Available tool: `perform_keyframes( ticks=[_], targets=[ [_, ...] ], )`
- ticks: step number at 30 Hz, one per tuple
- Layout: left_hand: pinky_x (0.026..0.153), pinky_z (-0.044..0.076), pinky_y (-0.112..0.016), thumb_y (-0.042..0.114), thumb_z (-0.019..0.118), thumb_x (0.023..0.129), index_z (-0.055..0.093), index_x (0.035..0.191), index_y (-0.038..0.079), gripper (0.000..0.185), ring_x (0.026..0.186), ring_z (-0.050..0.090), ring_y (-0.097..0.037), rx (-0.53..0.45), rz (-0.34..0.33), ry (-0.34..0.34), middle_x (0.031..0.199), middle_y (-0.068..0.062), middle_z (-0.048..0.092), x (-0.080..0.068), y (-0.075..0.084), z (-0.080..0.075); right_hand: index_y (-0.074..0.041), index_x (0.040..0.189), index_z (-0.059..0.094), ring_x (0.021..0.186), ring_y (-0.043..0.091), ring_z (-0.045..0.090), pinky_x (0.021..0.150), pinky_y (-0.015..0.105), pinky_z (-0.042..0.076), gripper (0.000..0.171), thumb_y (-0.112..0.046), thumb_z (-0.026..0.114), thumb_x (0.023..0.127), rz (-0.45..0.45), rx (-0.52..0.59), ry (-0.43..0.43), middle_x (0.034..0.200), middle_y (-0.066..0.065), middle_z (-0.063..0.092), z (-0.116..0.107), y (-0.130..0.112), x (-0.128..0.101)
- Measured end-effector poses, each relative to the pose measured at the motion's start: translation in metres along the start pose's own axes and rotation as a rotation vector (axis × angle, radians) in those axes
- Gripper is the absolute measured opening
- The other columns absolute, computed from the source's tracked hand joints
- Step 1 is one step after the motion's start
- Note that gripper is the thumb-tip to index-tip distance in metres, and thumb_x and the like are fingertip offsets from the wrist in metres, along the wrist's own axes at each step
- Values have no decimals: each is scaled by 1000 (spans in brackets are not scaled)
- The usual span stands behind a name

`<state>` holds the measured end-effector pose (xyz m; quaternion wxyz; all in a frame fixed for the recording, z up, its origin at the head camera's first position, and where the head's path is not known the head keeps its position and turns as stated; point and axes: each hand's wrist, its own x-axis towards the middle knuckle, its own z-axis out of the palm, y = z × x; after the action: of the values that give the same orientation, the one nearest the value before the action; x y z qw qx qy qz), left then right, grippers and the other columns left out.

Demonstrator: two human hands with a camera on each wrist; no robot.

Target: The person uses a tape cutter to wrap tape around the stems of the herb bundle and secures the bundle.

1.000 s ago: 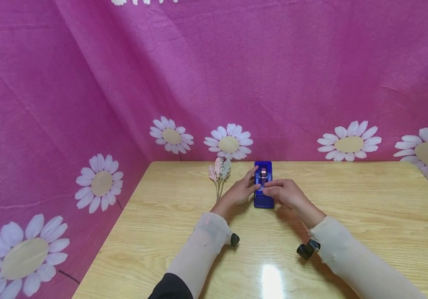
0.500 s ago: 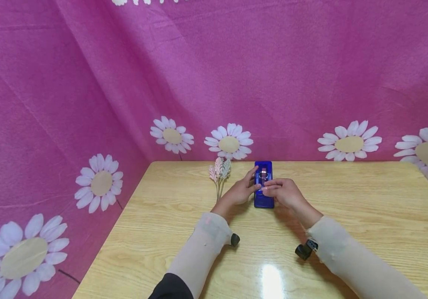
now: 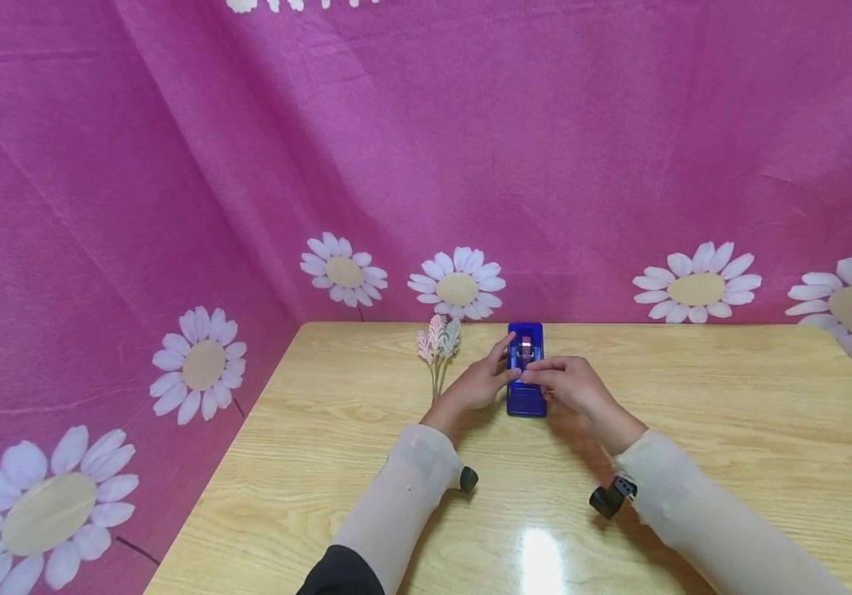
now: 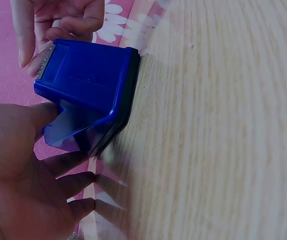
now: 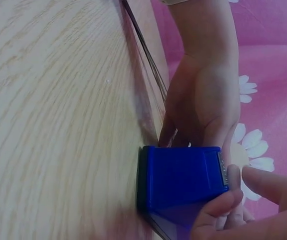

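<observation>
Barely any movement since a second ago: both hands still on the blue tape dispenser (image 3: 525, 372), right fingertips shifted slightly up toward the cutter end; dispenser in the same spot.

Dispenser standing on the bench (image 3: 693, 413), near the far edge, roughly mid-width, long axis pointing away from the person. Tape roll (image 3: 525, 349) visible in its far half, pinkish-clear.

Left hand (image 3: 481, 382) against the dispenser's left side, thumb on the side wall, fingers loosely bent beside it. Left wrist view: thumb (image 4: 38, 112) pressed on the blue wall, remaining fingers curled low next to the base, touching the bench. Bracing more than clamping.

Right hand (image 3: 570, 384) over the near half from the right, fingertips gathered at the serrated cutter. Right wrist view: fingertips (image 5: 233, 182) right at the toothed edge (image 5: 222, 167), pinched together. Looks like gripping a tape end, but tape itself too thin and clear to confirm; cannot tell for sure what is between the fingers.

Dried flower sprig (image 3: 438, 347) lying on the bench just left of the left hand, pale heads toward the backdrop, stems running toward the person, passing under or beside the left wrist. Not touching the dispenser.

Pink cloth (image 3: 470, 149) with printed white daisies behind and to the left of the bench. Light sleeves on both forearms, black wrist cameras (image 3: 610, 497) below each.
</observation>
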<state>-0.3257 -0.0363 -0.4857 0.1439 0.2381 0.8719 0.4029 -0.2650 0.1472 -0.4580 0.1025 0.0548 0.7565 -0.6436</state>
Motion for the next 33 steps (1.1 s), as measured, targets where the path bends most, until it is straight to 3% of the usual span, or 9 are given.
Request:
perform_keyframes(
  ticks=[7,15,33],
  targets=[
    [122,30,-40,32,48,111,13,167,32,66,146,44,-26,1,4,12,164,-10,38,1,0,0,13,127,63,73,10,59,67,31,57,38,-14,68,100,29,82,4,79,-2,66,2,-3,1],
    [121,32,-39,31,49,111,14,166,33,66,145,46,-26,-7,-4,14,163,-11,40,1,-1,2,12,115,68,61,5,50,55,25,46,28,-8,71,95,2,65,25,67,-6,57,1,-5,-1],
    [120,34,-39,33,49,111,13,166,32,66,142,49,-25,3,-5,8,160,-14,44,2,-3,1,9,116,69,68,9,52,60,27,49,30,-12,72,95,33,37,5,73,-3,57,0,-3,-5]
  ],
)
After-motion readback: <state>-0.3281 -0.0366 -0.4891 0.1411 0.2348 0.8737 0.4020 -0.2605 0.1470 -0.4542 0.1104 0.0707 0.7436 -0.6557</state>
